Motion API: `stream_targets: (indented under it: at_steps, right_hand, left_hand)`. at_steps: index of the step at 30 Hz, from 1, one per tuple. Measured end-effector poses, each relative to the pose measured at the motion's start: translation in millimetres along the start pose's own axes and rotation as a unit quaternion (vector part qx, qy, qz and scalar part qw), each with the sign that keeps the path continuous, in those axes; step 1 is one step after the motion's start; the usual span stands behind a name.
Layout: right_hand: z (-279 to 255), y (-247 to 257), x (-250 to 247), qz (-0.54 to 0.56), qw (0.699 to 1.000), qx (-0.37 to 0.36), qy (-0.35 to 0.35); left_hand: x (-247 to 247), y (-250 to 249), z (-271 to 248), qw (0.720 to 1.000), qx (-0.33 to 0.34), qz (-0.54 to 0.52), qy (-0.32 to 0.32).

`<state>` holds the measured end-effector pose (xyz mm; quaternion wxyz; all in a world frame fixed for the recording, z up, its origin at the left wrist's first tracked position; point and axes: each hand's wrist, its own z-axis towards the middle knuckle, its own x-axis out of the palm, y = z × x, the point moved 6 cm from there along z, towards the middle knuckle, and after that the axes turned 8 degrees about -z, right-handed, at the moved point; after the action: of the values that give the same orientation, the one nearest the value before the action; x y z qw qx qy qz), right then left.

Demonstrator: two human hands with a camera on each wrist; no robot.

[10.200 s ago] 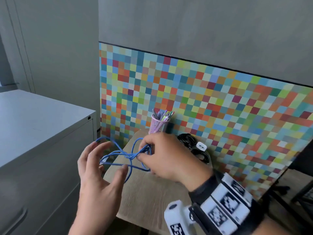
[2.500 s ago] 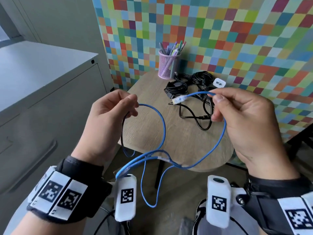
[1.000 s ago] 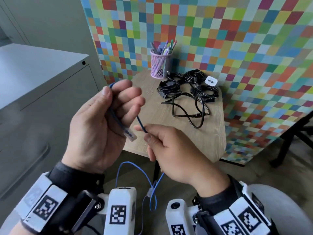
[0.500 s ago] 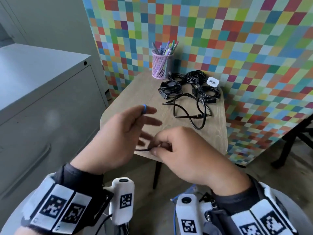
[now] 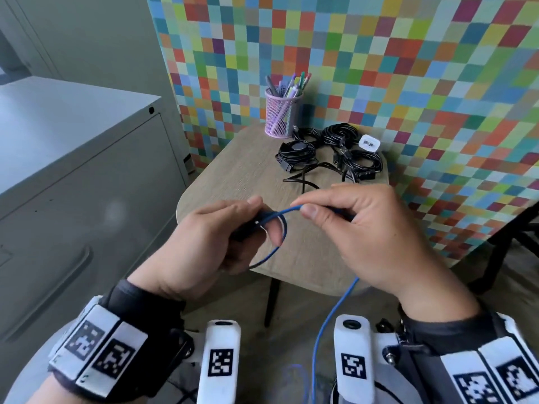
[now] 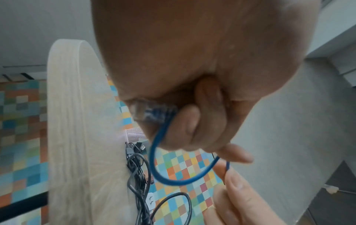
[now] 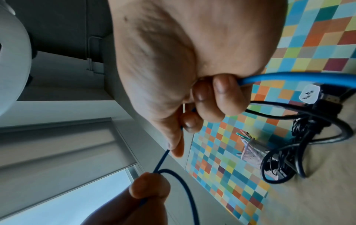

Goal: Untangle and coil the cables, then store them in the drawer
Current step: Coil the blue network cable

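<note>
- The left hand (image 5: 215, 246) is curled round the blue cable (image 5: 280, 228), with the clear plug end (image 6: 148, 112) tucked in its fingers.
- The right hand (image 5: 367, 228) pinches the same cable just beside it; a small loop hangs between them.
- Black cables (image 5: 329, 156) lie past both hands on the table (image 5: 233, 182).
</note>
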<state>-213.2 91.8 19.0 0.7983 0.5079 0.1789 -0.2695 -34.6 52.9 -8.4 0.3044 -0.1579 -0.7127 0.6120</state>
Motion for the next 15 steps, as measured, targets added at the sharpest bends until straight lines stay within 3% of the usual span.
stream_targets:
  at_steps: [4, 7, 10, 15]
  right_hand:
    - [3, -9, 2, 0.050, 0.998, 0.020, -0.039]
    - [4, -24, 11, 0.065, 0.994, 0.075, -0.052]
    - [2, -30, 29, 0.045, 0.991, 0.124, 0.009]
    - [-7, -10, 64, -0.024, 0.987, 0.117, 0.110]
  left_hand:
    - [10, -3, -1, 0.993, 0.015, -0.110, 0.052]
    - [13, -11, -2, 0.971, 0.071, -0.218, 0.062]
    - [5, -24, -3, 0.956, 0.132, -0.262, 0.006]
    - [2, -28, -4, 0.944, 0.198, -0.257, -0.059]
